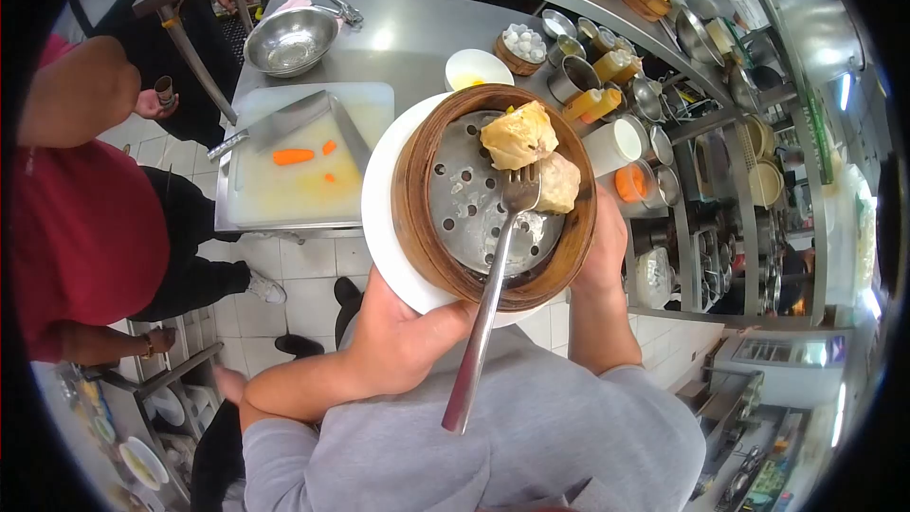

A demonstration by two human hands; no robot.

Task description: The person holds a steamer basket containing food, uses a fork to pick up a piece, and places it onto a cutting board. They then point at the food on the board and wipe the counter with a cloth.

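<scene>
A round bamboo steamer (417,194) with a perforated metal base sits on a white plate (377,204) in front of my chest. Two dumplings lie in it: a yellowish one (519,136) and a paler one (559,183) beside it. A fork (488,322) rests with its tines at the dumplings, its handle sticking out over the near rim. My left hand (403,337) grips the plate from the near left, thumb along the steamer's lower side. At the right, my right hand (604,246) is closed around the steamer and plate; its fingers are mostly hidden behind them.
On the steel counter, a cutting board (270,199) holds a cleaver (275,121) and carrot pieces (294,156). Behind are a metal bowl (292,41), a white bowl (474,66) and sauce bottles (602,104). A person in a red shirt (85,237) stands at left.
</scene>
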